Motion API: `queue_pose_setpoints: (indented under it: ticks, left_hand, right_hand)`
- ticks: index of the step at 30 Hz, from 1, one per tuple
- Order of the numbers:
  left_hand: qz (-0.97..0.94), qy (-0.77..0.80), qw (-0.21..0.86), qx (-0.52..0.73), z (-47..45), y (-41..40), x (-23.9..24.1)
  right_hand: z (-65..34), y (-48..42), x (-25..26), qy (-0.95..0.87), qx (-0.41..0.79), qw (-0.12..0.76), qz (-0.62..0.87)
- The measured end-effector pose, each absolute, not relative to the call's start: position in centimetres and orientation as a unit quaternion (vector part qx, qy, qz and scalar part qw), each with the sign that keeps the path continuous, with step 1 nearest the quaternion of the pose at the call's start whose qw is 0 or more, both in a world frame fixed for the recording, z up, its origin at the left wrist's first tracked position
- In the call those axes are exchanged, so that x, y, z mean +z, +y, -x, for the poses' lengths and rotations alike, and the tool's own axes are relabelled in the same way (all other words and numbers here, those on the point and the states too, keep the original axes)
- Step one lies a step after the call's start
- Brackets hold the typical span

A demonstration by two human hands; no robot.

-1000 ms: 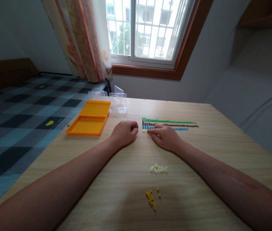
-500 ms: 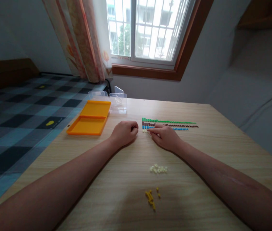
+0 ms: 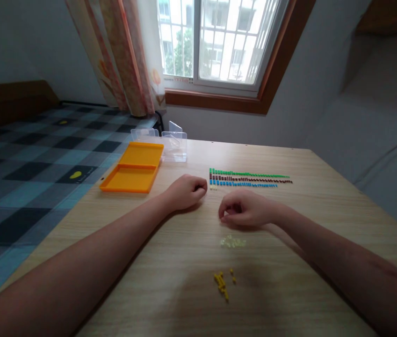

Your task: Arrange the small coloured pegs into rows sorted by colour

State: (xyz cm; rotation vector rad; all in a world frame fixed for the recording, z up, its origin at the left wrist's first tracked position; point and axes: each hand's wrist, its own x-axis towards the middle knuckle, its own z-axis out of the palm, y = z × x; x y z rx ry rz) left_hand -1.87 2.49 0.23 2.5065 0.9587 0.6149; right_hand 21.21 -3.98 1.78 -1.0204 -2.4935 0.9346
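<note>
Three rows of tiny beads lie on the wooden table: a green row, a dark brown row and a blue row. A short start of a pale row sits under their left end. My left hand rests curled in a loose fist just left of the rows. My right hand hovers with fingers bent inward, between the rows and a small heap of pale beads. Whether it holds a bead is hidden. A few yellow beads lie nearer to me.
An open orange case lies at the table's far left, with clear plastic boxes behind it. A bed with a checked blue cover borders the table's left edge. A window and curtain are beyond.
My right hand has pulled back from the left end of the bead rows toward me, nearer the pale heap. My left hand has stayed in place. The view has tilted slightly.
</note>
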Motion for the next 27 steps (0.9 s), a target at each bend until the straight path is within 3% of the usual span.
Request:
queue_pose_setpoints:
  ticks: [4, 10, 27]
  left_hand:
    - [-0.923, 0.328, 0.154, 0.129, 1.7, 1.8, 1.2]
    - [-0.943, 0.272, 0.186, -0.042, 0.7, -0.8, 3.4]
    - [-0.948, 0.278, 0.135, -0.076, -0.5, -3.0, 3.9]
  right_hand:
    - [-21.4, -4.4, 2.8, -0.878, 0.330, 0.051, 0.344]
    - [-21.9, -4.2, 3.2, -0.881, 0.352, 0.011, 0.316]
    - [-21.7, -4.1, 3.1, -0.889, 0.323, -0.008, 0.324]
